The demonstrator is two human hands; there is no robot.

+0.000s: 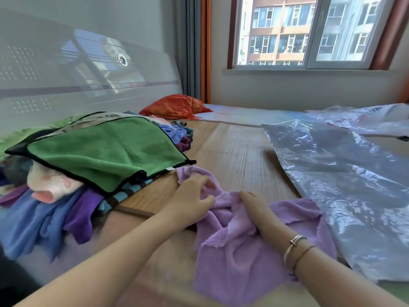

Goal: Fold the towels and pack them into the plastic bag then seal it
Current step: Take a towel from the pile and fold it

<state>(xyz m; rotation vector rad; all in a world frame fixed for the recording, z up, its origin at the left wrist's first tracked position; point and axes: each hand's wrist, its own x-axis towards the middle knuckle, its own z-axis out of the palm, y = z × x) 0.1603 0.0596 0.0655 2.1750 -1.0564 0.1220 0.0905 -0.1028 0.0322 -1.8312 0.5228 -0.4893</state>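
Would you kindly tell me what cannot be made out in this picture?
Head view:
- The plastic bag: its right side is cut off by the frame edge.
- The towel pile: the green towel covers much of it.
- The right hand: fingertips buried in the purple towel.

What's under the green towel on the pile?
Under the black-edged green microfibre towel lie a pink-and-cream patterned towel, a blue-and-black striped towel, a dark purple cloth and a blue cloth. The middle of the pile is covered.

Plastic bag [345, 173] cut off right; towel pile [66, 173] cut off left
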